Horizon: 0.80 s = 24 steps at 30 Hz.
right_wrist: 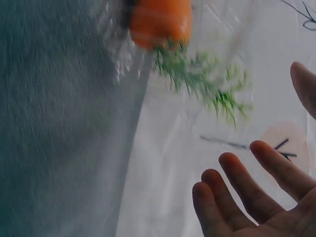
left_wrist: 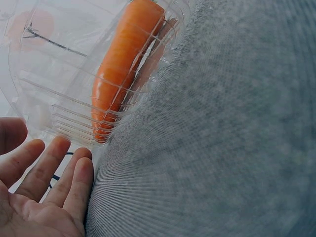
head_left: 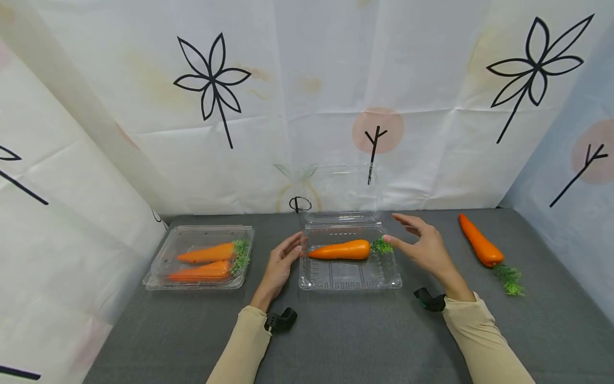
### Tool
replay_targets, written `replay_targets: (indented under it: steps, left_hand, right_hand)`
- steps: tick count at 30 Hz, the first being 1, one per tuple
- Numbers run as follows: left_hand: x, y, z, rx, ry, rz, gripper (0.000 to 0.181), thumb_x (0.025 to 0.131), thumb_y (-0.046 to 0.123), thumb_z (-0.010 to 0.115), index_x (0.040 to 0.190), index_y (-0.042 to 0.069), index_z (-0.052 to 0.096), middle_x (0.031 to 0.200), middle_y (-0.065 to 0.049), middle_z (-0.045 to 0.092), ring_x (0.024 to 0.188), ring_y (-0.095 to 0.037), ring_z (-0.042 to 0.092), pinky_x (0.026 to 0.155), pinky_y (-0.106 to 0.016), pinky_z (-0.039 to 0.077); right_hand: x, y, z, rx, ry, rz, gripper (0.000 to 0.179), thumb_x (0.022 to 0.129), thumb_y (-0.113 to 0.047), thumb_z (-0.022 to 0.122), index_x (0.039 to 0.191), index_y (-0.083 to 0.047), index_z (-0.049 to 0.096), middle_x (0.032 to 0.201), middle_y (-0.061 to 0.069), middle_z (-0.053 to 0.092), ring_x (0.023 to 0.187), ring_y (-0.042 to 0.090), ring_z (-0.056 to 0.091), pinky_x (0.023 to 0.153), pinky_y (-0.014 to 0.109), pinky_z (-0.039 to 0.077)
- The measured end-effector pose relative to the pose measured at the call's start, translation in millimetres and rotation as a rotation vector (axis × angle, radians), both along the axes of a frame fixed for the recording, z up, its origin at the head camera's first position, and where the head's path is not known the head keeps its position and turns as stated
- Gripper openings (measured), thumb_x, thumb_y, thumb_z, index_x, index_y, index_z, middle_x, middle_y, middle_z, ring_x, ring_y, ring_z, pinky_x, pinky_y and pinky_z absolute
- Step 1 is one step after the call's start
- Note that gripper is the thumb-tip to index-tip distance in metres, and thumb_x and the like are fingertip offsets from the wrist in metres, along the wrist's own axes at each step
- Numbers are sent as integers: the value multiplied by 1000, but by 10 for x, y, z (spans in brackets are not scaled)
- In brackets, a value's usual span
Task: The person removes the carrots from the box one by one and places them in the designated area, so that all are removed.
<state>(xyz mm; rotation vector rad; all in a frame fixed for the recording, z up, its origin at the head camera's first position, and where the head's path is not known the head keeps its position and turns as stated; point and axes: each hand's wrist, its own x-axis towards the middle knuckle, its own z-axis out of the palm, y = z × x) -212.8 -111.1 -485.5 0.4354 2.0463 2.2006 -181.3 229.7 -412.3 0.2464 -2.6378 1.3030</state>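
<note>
A clear plastic clamshell box (head_left: 350,280) stands on the grey table with its lid (head_left: 342,186) raised upright at the back. One orange toy carrot (head_left: 340,249) lies in its base, the green leaves (head_left: 382,245) toward the right wall. My left hand (head_left: 280,264) is at the box's left side, its fingers extended with the tips right at the wall, as the left wrist view also shows. At the right end my right hand (head_left: 427,250) is spread, thumb near the leaves and fingers apart; nothing is in its grasp in the right wrist view.
Left of the hands sits a closed clear box (head_left: 163,261) with carrots (head_left: 206,261) inside. Another carrot (head_left: 481,242) lies on the table (head_left: 355,336) at the right, leaves toward the front. A white patterned cloth (head_left: 297,69) rises behind and at both sides.
</note>
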Motion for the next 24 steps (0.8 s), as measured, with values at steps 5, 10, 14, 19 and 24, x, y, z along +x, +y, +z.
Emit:
replay_targets:
  steps: [5, 10, 14, 19, 24]
  left_hand:
    - [-4, -1, -8, 0, 0, -3, 45, 108, 8, 49, 152, 1, 44, 148, -22, 51, 132, -39, 52, 106, -47, 47]
    - [-14, -2, -19, 1, 4, -3, 45, 108, 8, 49, 152, 1, 44, 148, -23, 51, 133, -39, 51, 105, -42, 48]
    - [-20, -1, -26, -3, 0, 4, 44, 108, 7, 50, 151, 1, 45, 147, -23, 52, 133, -39, 51, 104, -39, 49]
    - [-24, 0, -32, -5, 1, 4, 45, 108, 8, 50, 151, 1, 45, 147, -23, 52, 134, -38, 50, 105, -39, 49]
    - [-19, -1, -31, -3, 3, 4, 45, 107, 8, 51, 151, 1, 45, 147, -23, 52, 135, -38, 50, 105, -37, 49]
  right_hand:
    - [-28, -182, -106, 49, 18, 94, 71, 89, -24, 81, 148, -3, 49, 149, 22, 47, 136, 44, 43, 109, 65, 36]
    - [-22, -327, -178, 104, 44, 144, 74, 87, -25, 83, 149, -5, 49, 152, 21, 45, 139, 46, 40, 106, 70, 36]
    - [-3, -403, -211, 155, 68, 175, 73, 87, -24, 83, 148, -4, 49, 151, 24, 44, 137, 48, 41, 103, 71, 38]
    - [-2, -468, -239, 271, 115, 205, 73, 85, -20, 85, 147, -2, 50, 149, 23, 46, 136, 47, 42, 106, 68, 38]
    - [14, -505, -244, 408, 167, 249, 74, 82, -21, 88, 146, -5, 54, 149, 22, 48, 135, 46, 44, 107, 68, 37]
